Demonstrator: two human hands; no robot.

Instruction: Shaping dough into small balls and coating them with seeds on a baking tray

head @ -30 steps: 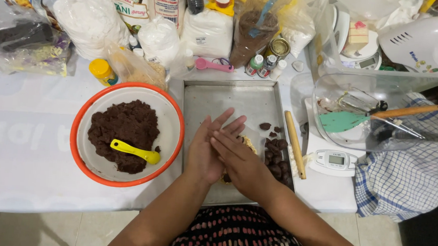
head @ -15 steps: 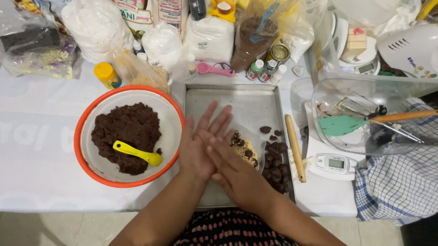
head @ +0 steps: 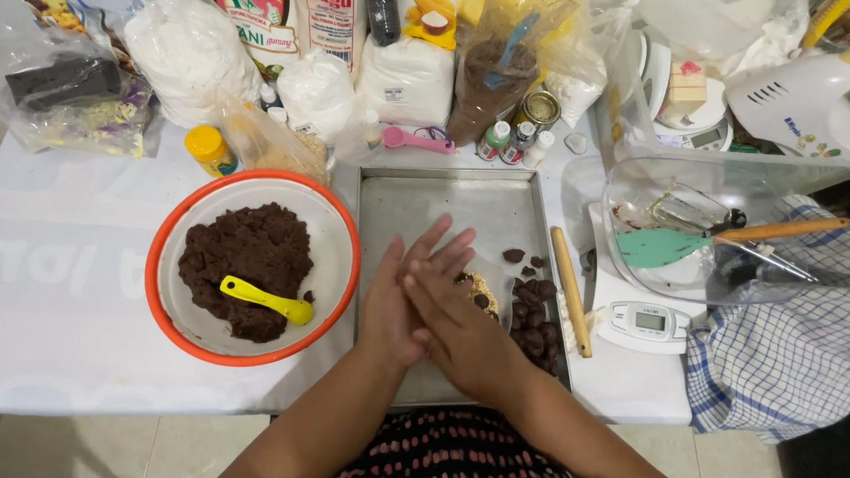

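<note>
— Head view, looking straight down: left hand [head: 397, 305] and right hand [head: 459, 323] laid palm against palm above the near part of a rectangular grey metal baking tray [head: 427, 200]. Right on top, crossing the left at a slant.

— Fingers?

— Straight, close together, only slightly fanned at the tips, pointing far and right. Pressed flat, palm to palm (whatever sits between them hidden, so cannot tell what is held).

— And the brown stuff?

— Heaped as a mound of dark brown dough [head: 247, 259] in a round white bowl with an orange rim [head: 343, 240], just left of the tray. On the dough's near edge, a small yellow plastic scoop [head: 267, 301]. On the tray's right side, close beside the right hand, a cluster of small dark brown dough balls [head: 533, 317].

— Right of the tray?

— Pale wooden rolling stick [head: 571, 290] along the tray's right edge. Beyond it, a small white digital scale [head: 648, 323], touching a clear glass mixing bowl [head: 641, 182] with a teal spatula on a wooden handle [head: 696, 242] inside. Near right, a blue-and-white checked cloth [head: 787, 355].

— Far side?

— Row of clear plastic bags of white powder [head: 188, 47], a small yellow-lidded jar [head: 207, 148], a pink measuring spoon [head: 416, 140], all on a white tabletop [head: 54, 287].
</note>
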